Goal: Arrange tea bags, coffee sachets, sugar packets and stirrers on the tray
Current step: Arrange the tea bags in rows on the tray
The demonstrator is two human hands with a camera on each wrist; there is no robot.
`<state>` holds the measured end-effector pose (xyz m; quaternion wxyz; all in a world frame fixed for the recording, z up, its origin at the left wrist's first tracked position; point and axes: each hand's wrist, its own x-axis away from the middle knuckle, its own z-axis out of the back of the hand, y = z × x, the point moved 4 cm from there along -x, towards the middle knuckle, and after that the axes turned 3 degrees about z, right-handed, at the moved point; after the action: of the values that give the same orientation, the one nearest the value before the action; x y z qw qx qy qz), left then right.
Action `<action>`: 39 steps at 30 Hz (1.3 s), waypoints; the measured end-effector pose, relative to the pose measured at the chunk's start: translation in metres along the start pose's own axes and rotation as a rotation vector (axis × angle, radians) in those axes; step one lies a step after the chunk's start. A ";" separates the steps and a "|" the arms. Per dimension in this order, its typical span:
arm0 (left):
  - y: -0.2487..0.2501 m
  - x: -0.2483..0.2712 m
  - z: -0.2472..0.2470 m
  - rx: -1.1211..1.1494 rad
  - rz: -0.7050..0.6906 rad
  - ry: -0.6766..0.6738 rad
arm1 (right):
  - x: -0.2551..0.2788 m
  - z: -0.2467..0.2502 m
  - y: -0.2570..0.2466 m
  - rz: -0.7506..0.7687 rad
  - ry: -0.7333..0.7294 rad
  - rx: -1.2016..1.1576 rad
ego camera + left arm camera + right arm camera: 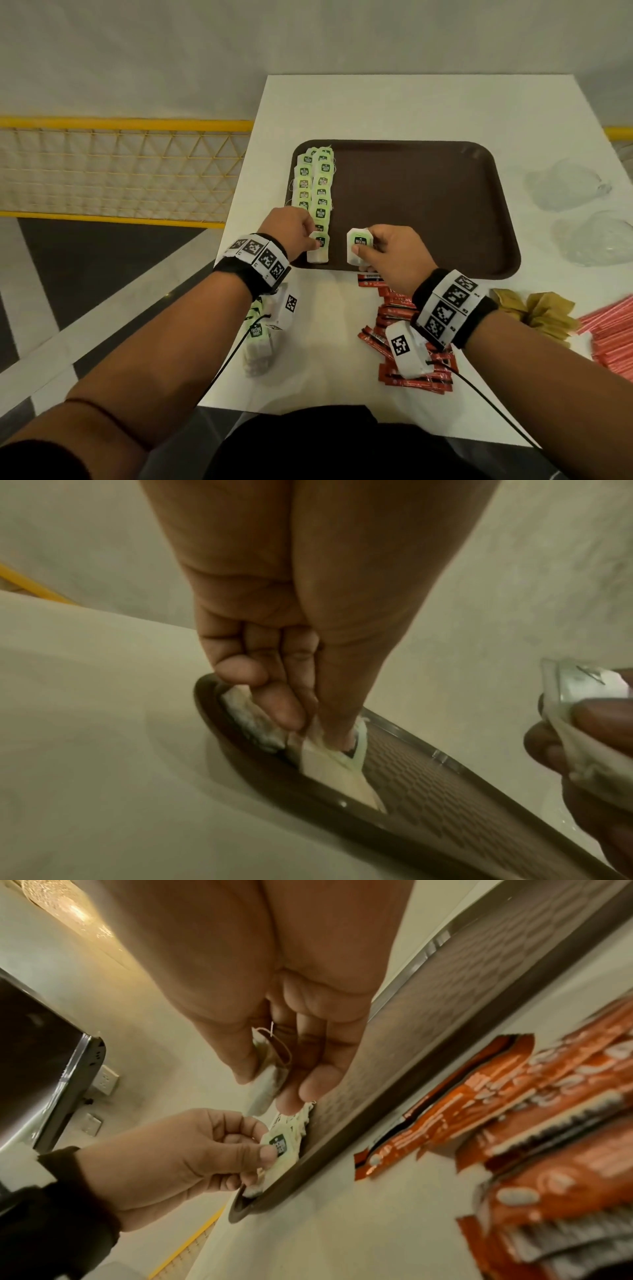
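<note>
A brown tray (428, 205) lies on the white table. Two rows of green-labelled tea bags (317, 185) run down its left side. At the near end of those rows my left hand (313, 238) pinches a tea bag (318, 251) between thumb and fingers; its lower end touches the tray (428, 791). In the left wrist view that tea bag (335, 764) sits against the near rim. Just to the right, my right hand (364, 245) grips another tea bag (358, 246) over the tray's near edge. Its string shows in the right wrist view around the bag (270, 1069).
Loose tea bags (260, 342) lie under my left wrist. Red coffee sachets (404, 342) are piled under my right wrist, brown sugar packets (541, 315) and pink stirrers (609, 329) further right. Clear plastic bags (568, 185) lie right of the tray. A yellow railing (120, 168) stands left.
</note>
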<state>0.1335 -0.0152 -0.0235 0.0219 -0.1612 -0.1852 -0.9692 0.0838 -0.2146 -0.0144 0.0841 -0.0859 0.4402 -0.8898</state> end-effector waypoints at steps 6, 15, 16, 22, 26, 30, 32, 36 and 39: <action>0.000 0.014 0.018 0.200 -0.097 0.150 | -0.006 -0.007 -0.006 -0.024 -0.026 -0.103; -0.043 0.050 0.037 -0.220 -0.013 -0.173 | -0.015 -0.018 -0.018 0.012 -0.072 -0.104; -0.053 0.055 0.035 -0.312 0.033 -0.232 | -0.015 -0.020 -0.019 0.023 -0.075 -0.098; -0.093 0.074 0.015 -0.378 0.239 -0.314 | -0.018 -0.031 -0.026 0.048 -0.106 -0.071; -0.091 0.073 0.004 -0.130 0.281 -0.237 | -0.018 -0.035 -0.035 0.092 -0.141 -0.043; -0.088 0.069 0.003 0.045 0.252 -0.168 | -0.017 -0.036 -0.036 0.086 -0.148 -0.074; -0.085 0.066 0.007 0.079 0.195 -0.163 | -0.016 -0.037 -0.034 0.066 -0.167 -0.118; -0.074 0.063 0.020 0.238 0.101 -0.158 | -0.014 -0.034 -0.032 0.028 -0.189 -0.217; -0.059 0.055 0.032 0.386 0.029 -0.111 | -0.012 -0.027 -0.030 -0.002 -0.175 -0.237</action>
<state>0.0845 0.0525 0.0012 0.0561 -0.2097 -0.3661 -0.9049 0.0867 -0.1734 -0.0075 0.1104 -0.1729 0.5331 -0.8208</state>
